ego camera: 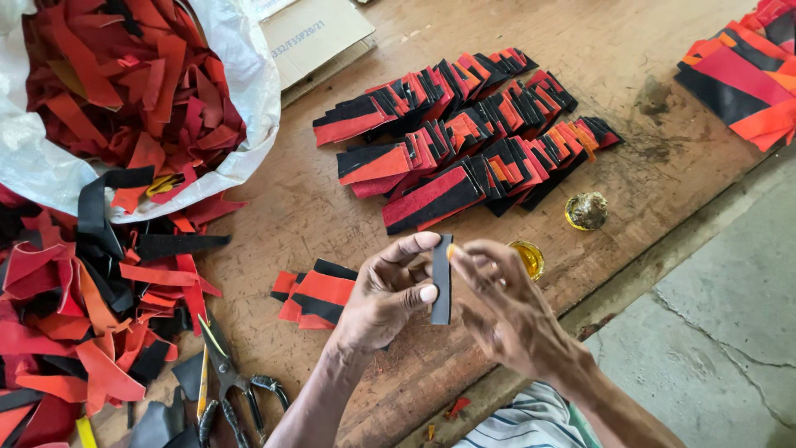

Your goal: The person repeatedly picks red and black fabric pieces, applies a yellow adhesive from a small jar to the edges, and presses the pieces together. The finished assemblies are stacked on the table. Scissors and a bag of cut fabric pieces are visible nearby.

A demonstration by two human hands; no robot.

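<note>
Right now the left hand (385, 294) holds a small black strip (442, 280) of what looks like leather or thick cloth. The strip stands almost straight up and down, so its long side runs from top to bottom in the head view. The left thumb presses on the lower part of the strip, and the first finger (412, 245) curls over to touch its top end. So the strip is pinched between thumb and finger, above the edge of the wooden table (332, 207).

The right hand (506, 311) is just beside the strip, on its right side. Its fingers are bent and bunched close together, and one fingertip (458, 254) touches the strip near the top. A bit of yellow shows on that fingertip, maybe glue, but it is too small to be sure. Both hands are at the strip; the left one does the holding.

Just behind the right hand sits a small round lid with yellow stuff (528, 258) in it. A second small round tin (587, 211) sits a little farther back.

To the left of the left hand lies a little pile of red and black pieces (319, 294). Farther back on the table are long rows of stacked red and black pieces (464, 137), leaning on each other like fallen dominoes. A white bag full of red scraps (124, 83) sits at the far left, and scissors (228, 386) lie near the front left.
</note>
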